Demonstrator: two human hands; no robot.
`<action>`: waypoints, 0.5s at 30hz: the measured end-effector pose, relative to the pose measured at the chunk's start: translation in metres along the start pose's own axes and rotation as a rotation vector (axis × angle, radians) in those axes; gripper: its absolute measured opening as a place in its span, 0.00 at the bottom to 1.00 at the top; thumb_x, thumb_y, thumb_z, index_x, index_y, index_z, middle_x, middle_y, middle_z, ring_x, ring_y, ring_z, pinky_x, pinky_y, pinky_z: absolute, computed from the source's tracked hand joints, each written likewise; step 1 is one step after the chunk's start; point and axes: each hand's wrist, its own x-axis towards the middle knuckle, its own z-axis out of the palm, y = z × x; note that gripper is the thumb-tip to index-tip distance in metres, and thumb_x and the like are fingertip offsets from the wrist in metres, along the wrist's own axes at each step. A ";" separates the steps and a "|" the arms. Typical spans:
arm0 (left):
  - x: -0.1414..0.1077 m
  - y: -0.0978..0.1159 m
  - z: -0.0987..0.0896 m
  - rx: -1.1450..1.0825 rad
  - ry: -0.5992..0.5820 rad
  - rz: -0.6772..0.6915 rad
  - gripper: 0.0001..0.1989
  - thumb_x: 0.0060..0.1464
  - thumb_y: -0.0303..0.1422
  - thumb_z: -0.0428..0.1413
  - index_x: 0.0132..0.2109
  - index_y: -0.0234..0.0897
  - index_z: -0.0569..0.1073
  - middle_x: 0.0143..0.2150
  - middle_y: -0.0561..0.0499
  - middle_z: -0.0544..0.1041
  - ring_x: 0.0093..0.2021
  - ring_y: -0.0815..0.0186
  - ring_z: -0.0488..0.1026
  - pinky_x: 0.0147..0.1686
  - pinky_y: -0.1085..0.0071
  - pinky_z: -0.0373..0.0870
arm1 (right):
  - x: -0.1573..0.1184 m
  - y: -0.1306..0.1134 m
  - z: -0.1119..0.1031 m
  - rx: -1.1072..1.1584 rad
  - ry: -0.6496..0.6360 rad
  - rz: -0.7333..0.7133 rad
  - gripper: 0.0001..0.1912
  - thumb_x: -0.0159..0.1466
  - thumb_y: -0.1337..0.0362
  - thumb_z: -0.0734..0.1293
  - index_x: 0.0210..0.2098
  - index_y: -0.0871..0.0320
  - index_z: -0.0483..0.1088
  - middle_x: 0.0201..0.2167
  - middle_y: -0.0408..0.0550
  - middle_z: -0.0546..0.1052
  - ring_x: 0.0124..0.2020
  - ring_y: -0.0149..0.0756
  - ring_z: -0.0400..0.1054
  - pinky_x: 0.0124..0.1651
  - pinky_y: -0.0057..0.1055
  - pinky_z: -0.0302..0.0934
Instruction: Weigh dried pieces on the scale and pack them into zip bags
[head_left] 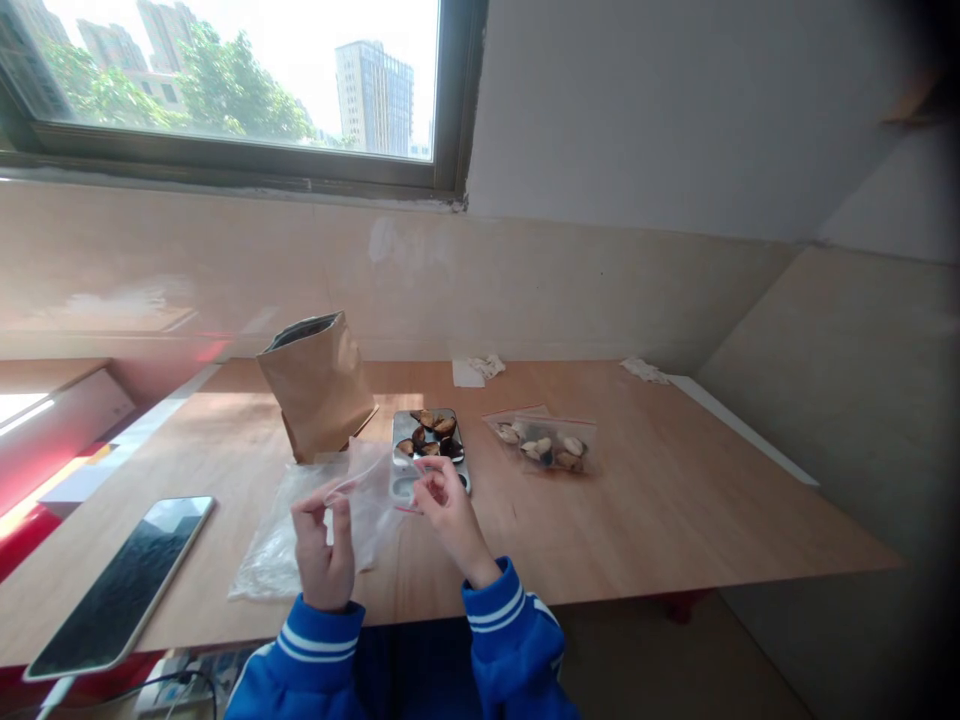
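Clear zip bag (369, 490) held between left hand (322, 552) and right hand (448, 512).

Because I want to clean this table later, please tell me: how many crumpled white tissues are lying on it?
2. One crumpled white tissue lies on a white paper sheet at the table's back edge; the other tissue lies further right along that edge. The kraft paper bag may hide more.

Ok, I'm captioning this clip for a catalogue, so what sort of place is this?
Probably a plain indoor room in a city building, used as a simple workspace: a window looks out on high-rise towers, and a bare wooden table holds a phone and a kraft paper bag.
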 end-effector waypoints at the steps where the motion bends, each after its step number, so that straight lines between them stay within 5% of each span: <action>1: 0.001 -0.003 0.001 -0.028 0.087 -0.017 0.08 0.58 0.36 0.51 0.43 0.38 0.63 0.42 0.46 0.74 0.44 0.60 0.73 0.48 0.57 0.67 | 0.000 -0.002 -0.004 -0.033 -0.042 0.005 0.17 0.64 0.53 0.61 0.48 0.56 0.62 0.28 0.42 0.70 0.30 0.32 0.66 0.35 0.30 0.61; 4: 0.012 -0.005 0.009 -0.087 0.258 -0.015 0.08 0.58 0.38 0.50 0.40 0.39 0.60 0.39 0.50 0.73 0.41 0.63 0.73 0.49 0.55 0.66 | -0.001 -0.010 -0.013 -0.169 -0.142 -0.048 0.19 0.68 0.52 0.55 0.53 0.54 0.61 0.41 0.49 0.72 0.41 0.36 0.68 0.42 0.34 0.63; 8: 0.029 -0.001 0.027 -0.088 0.441 0.053 0.06 0.59 0.37 0.46 0.38 0.41 0.57 0.44 0.50 0.69 0.48 0.63 0.70 0.54 0.52 0.63 | 0.012 -0.009 -0.026 -0.512 0.101 -0.253 0.17 0.67 0.58 0.57 0.53 0.54 0.63 0.50 0.53 0.67 0.53 0.41 0.61 0.56 0.42 0.58; 11: 0.035 -0.008 0.042 -0.032 0.390 0.077 0.06 0.59 0.38 0.43 0.40 0.43 0.55 0.51 0.45 0.66 0.56 0.61 0.66 0.53 0.53 0.64 | 0.026 0.006 -0.038 -0.765 0.235 -0.311 0.18 0.64 0.63 0.60 0.54 0.53 0.64 0.51 0.55 0.64 0.56 0.46 0.59 0.58 0.48 0.56; 15: 0.033 -0.030 0.053 -0.004 0.226 0.111 0.09 0.58 0.41 0.41 0.42 0.43 0.53 0.55 0.41 0.63 0.59 0.58 0.63 0.51 0.52 0.65 | 0.040 0.024 -0.051 -0.963 0.200 -0.346 0.24 0.62 0.68 0.61 0.58 0.49 0.62 0.57 0.54 0.60 0.57 0.49 0.58 0.55 0.49 0.58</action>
